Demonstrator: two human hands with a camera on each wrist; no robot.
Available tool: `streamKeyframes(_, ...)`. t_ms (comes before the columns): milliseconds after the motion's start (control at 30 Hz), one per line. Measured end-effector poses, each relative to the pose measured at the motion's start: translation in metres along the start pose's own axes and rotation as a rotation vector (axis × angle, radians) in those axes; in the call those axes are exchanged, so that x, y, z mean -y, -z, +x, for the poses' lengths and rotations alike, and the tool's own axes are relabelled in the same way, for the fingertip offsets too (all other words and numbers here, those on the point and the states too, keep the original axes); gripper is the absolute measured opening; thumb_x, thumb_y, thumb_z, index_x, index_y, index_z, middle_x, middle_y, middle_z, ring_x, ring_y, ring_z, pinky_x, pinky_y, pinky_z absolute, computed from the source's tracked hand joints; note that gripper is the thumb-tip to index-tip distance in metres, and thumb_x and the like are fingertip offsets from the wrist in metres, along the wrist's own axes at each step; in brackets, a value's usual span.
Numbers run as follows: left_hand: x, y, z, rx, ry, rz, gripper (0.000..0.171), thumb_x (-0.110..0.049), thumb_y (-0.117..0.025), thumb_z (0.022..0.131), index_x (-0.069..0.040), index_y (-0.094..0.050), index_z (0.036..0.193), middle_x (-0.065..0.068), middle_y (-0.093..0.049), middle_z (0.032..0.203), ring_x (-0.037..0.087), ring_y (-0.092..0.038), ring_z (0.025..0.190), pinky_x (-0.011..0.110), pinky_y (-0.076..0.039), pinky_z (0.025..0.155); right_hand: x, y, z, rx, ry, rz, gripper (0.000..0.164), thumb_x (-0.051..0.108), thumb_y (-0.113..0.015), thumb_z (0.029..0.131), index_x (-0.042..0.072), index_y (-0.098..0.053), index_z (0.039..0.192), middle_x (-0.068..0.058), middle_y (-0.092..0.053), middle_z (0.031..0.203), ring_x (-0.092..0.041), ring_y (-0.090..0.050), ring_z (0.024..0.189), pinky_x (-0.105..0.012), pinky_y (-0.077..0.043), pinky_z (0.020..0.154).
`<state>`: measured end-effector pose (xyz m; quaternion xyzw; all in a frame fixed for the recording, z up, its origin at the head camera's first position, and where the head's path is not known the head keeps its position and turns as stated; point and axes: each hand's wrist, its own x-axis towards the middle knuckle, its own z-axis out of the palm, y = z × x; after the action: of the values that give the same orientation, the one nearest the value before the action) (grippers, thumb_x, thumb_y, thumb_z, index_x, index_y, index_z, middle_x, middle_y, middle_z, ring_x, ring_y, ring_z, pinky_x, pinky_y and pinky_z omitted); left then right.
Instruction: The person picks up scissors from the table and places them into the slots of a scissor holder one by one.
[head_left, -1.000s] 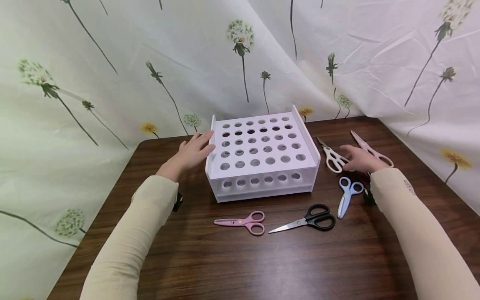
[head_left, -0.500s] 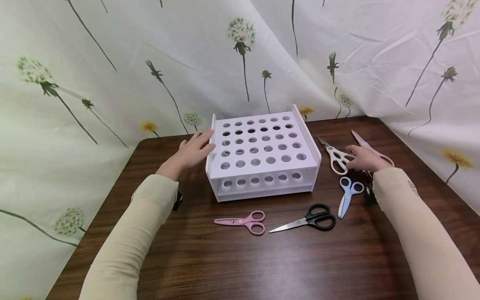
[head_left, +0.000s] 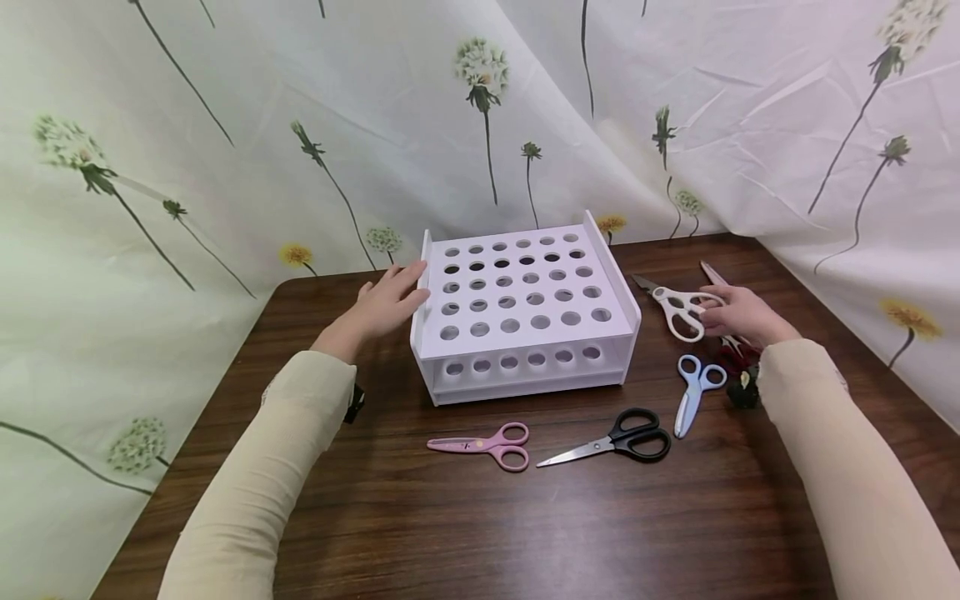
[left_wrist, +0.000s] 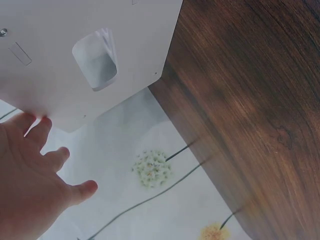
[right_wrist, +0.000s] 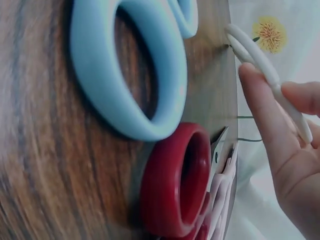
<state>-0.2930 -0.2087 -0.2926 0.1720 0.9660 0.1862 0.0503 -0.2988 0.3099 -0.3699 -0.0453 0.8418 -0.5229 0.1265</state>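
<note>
In the head view my left hand (head_left: 382, 307) touches the left side panel of a white rack (head_left: 525, 387) with rows of round holes. Its fingertips meet the panel's edge in the left wrist view, the fingers spread. My right hand (head_left: 746, 317) pinches a handle loop of white-handled scissors (head_left: 667, 297) between thumb and fingers, right of the rack. Their dark blades point toward the back, and in the right wrist view the white handle (right_wrist: 265, 65) is raised above the tabletop. Red-handled scissors (right_wrist: 155, 200) lie below that hand, partly hidden by it in the head view.
On the dark wooden table (head_left: 450, 533) lie pink scissors (head_left: 480, 445) and black-handled scissors (head_left: 622, 435) in front of the rack. Light blue scissors (head_left: 692, 400) are near its right front corner. Pale pink scissors (head_left: 714, 273) lie at the far right. A flowered cloth (head_left: 337, 83) hangs behind.
My right hand has moved slightly right, taking hold of the white scissors and shifting and turning their handles to the right. More of the red scissors shows. The left hand has stayed at the rack.
</note>
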Motion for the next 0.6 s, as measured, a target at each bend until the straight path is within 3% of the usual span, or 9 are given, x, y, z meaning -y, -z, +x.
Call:
streamKeyframes(167, 0.000, 0.000, 0.000, -0.009, -0.001, -0.003, 0.059, -0.041, -0.031, 0.099, -0.017, -0.014, 0.150, 0.005, -0.013, 0.152, 0.027, 0.001, 0.138, 0.059, 0.003, 0.102, -0.003, 0.002, 0.000, -0.111, 0.016, 0.114, 0.062, -0.001, -0.043, 0.094, -0.008, -0.008, 0.144, -0.027, -0.039, 0.119, -0.003, -0.059, 0.078, -0.029, -0.050, 0.077)
streamKeyframes(267, 0.000, -0.001, 0.000, -0.012, 0.000, -0.003, 0.058, -0.041, -0.031, 0.099, -0.017, -0.014, 0.150, 0.004, -0.014, 0.152, 0.026, 0.000, 0.138, 0.059, 0.003, 0.102, -0.002, 0.003, -0.001, -0.206, 0.052, 0.151, 0.062, 0.003, -0.045, 0.095, -0.006, -0.010, 0.145, -0.015, -0.045, 0.112, -0.001, -0.059, 0.074, -0.024, -0.051, 0.072)
streamKeyframes(400, 0.000, -0.001, 0.000, -0.008, 0.001, -0.009, 0.058, -0.040, -0.031, 0.099, -0.017, -0.014, 0.150, 0.004, -0.014, 0.152, 0.027, 0.001, 0.138, 0.059, 0.003, 0.102, 0.003, 0.006, -0.003, -0.269, 0.100, 0.414, 0.067, 0.000, -0.047, 0.093, -0.005, -0.006, 0.145, 0.001, -0.054, 0.097, -0.005, -0.062, 0.070, -0.021, -0.051, 0.065)
streamKeyframes(500, -0.001, 0.000, 0.000, -0.004, 0.001, -0.007, 0.058, -0.040, -0.031, 0.099, -0.017, -0.014, 0.149, 0.005, -0.014, 0.152, 0.027, 0.001, 0.138, 0.059, 0.003, 0.102, 0.010, 0.006, -0.004, -0.284, 0.129, 0.600, 0.068, -0.005, -0.047, 0.092, -0.004, -0.005, 0.145, 0.005, -0.058, 0.090, -0.009, -0.064, 0.071, -0.021, -0.051, 0.065)
streamKeyframes(600, -0.001, 0.000, 0.000, -0.002, 0.003, -0.001, 0.058, -0.040, -0.031, 0.099, -0.016, -0.013, 0.150, 0.005, -0.013, 0.152, 0.027, 0.000, 0.138, 0.059, 0.004, 0.102, 0.015, 0.007, -0.005, -0.309, 0.148, 0.626, 0.057, -0.005, -0.046, 0.092, -0.004, -0.017, 0.141, 0.007, -0.060, 0.089, -0.011, -0.065, 0.072, -0.022, -0.051, 0.067)
